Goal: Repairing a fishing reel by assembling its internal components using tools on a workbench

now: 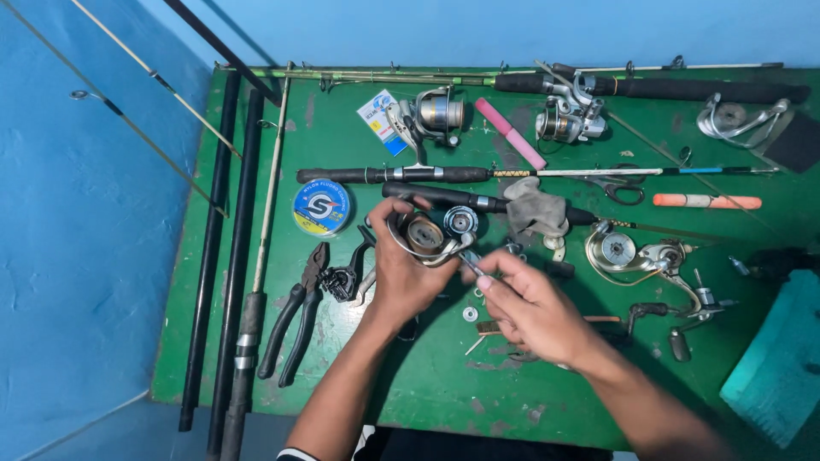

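From the head view, your left hand is clasped around a spinning reel above the green worktop. Your right hand pinches a thin tool against it, pliers lying left.

A small silver fishing reel is sitting up off the green table, near the middle. It is shiny, with a round brownish spool in the middle and a thin wire loop curving around it. A thin metal tool is touching its right side.
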